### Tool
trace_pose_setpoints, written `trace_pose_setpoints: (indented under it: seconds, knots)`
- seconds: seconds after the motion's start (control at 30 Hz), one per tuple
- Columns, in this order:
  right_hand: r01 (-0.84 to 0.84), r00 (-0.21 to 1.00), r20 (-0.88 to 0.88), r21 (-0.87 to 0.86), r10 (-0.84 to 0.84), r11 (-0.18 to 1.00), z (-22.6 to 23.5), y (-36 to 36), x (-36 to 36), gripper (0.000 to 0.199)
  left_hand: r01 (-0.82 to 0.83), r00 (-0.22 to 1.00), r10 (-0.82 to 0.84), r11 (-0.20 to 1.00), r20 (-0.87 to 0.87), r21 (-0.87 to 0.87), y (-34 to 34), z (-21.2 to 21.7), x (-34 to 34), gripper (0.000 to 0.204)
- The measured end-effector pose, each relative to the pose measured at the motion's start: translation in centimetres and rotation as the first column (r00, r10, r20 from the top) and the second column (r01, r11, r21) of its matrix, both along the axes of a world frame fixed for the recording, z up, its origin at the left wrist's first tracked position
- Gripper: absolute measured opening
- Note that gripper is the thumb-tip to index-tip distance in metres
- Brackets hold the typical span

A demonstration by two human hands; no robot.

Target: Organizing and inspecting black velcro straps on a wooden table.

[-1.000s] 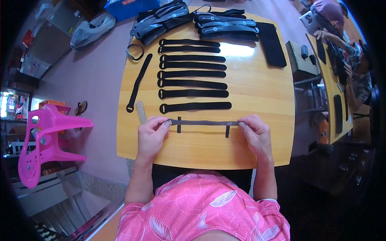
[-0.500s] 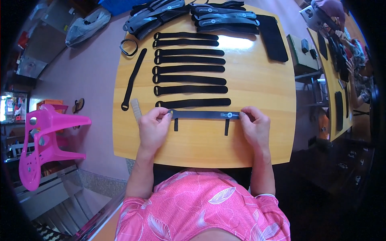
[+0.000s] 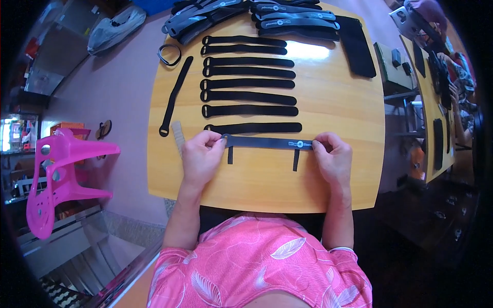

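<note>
A dark grey hook-and-loop strap [image 3: 264,142] with pale printing lies stretched sideways between my hands. My left hand [image 3: 203,156] pinches its looped end, and my right hand [image 3: 333,158] pinches the other end. Two short black strips [image 3: 230,155] stick out toward me from under the strap, one near each end. Just beyond it is a black strap [image 3: 257,128], the nearest of several black straps [image 3: 249,96] laid in a column of rows with their loops at the left.
Bundles of grey and black straps [image 3: 295,23] lie at the table's far edge, beside a black panel [image 3: 354,47]. A separate strap [image 3: 176,97], a coiled one [image 3: 170,54] and a beige strip [image 3: 178,138] sit left. A pink stool [image 3: 69,174] stands left. Another person works at the right.
The whole view has shifted a little, so everything sits slightly farther right and up. Both hands keep their pinch on the strap.
</note>
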State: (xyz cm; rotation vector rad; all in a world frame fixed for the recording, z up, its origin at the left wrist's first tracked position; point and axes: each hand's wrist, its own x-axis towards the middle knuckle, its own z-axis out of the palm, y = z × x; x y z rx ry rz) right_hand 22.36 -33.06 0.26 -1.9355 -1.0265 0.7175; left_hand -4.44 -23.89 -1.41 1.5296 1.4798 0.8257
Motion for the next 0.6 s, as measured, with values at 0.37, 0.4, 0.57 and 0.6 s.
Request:
trace_pose_setpoints:
  seconds: [0.37,0.4,0.57,0.6]
  knots:
    - [-0.023,0.996,0.081,0.011,0.022,1.000,0.36,0.21,-0.23,0.007,0.011,0.996,-0.009,1.000,-0.088,0.023,0.20,-0.11,-0.16,0.008]
    - [-0.024,0.996,0.081,0.013,0.023,1.000,0.33,0.23,-0.23,0.007,0.015,0.995,-0.012,1.000,-0.103,0.027,0.20,-0.15,-0.20,0.008]
    - [-0.004,0.996,0.092,0.025,0.002,1.000,0.17,0.26,-0.29,0.007,0.010,0.996,-0.004,0.998,-0.093,0.061,0.06,-0.33,-0.12,0.009]
    - [-0.003,0.996,0.091,0.025,0.001,1.000,0.14,0.25,-0.28,0.007,0.002,0.996,0.004,0.998,-0.086,0.065,0.02,-0.28,-0.06,0.009]
